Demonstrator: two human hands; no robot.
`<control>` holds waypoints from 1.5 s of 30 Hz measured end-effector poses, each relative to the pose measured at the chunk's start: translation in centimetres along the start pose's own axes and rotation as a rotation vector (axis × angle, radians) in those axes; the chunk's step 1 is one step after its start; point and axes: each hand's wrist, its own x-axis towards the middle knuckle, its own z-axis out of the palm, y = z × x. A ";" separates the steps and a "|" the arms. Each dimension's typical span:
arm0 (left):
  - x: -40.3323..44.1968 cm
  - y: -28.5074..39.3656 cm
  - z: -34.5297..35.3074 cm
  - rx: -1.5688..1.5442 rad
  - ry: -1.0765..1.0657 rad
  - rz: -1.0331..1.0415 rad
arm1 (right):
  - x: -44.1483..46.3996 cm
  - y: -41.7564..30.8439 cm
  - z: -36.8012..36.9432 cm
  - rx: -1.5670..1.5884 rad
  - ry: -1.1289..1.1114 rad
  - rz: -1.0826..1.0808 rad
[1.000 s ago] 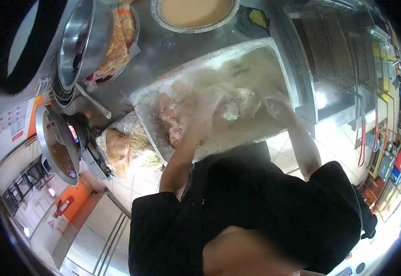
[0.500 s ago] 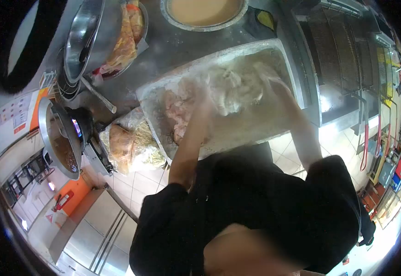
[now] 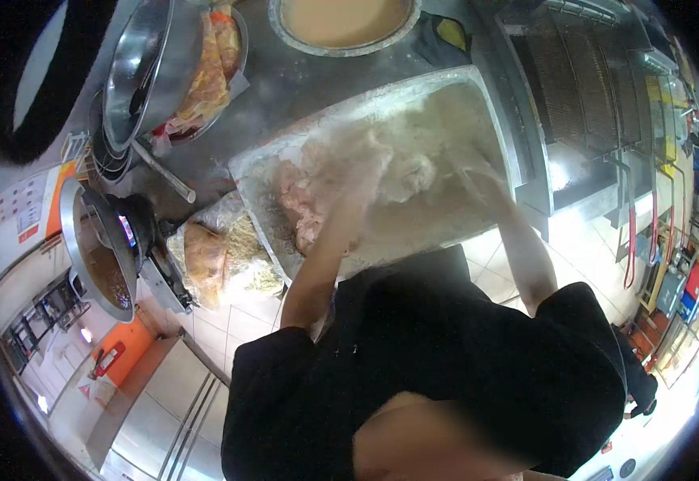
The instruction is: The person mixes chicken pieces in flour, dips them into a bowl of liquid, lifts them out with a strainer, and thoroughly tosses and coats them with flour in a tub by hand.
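A large pale tub (image 3: 247, 186) holds flour and raw meat, which looks like chicken. Bare pink pieces of raw chicken (image 3: 297, 196) lie at its left end, and floured pieces (image 3: 413, 178) sit in the middle. My left hand (image 3: 372, 164), whitened with flour, is over the tub between the pink and the coated pieces. My right hand (image 3: 476, 172) is at the tub's right side, over the flour (image 3: 437, 212). Motion and flour dust smear the fingers of both hands, so whether they grip any chicken is unclear.
Beyond the tub stands a round pan of beige liquid (image 3: 345, 20), with a dark cloth (image 3: 443, 38) beside it. A metal bowl (image 3: 137, 68) and wrapped food (image 3: 205, 76) are at back left. Bagged crumbs (image 3: 241, 248) adjoin the tub's left end. Fryer baskets with red handles (image 3: 630, 232) are right.
My right hand has moved down, nearer to me, and my left hand has shifted slightly right over the tub. Floured pieces in the middle have shifted, and dust hangs over them. The view has shifted slightly.
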 end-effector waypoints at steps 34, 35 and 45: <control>6.1 -4.8 -1.6 -0.165 0.153 0.466 | 4.1 -4.9 9.7 -1.747 0.321 -0.755; 9.4 -7.7 -2.1 -0.097 0.107 0.546 | 6.9 -3.4 10.9 -1.401 0.178 -0.591; 3.3 -10.0 -7.3 -0.814 -0.006 0.525 | 6.1 -1.0 5.8 -1.318 0.363 -0.799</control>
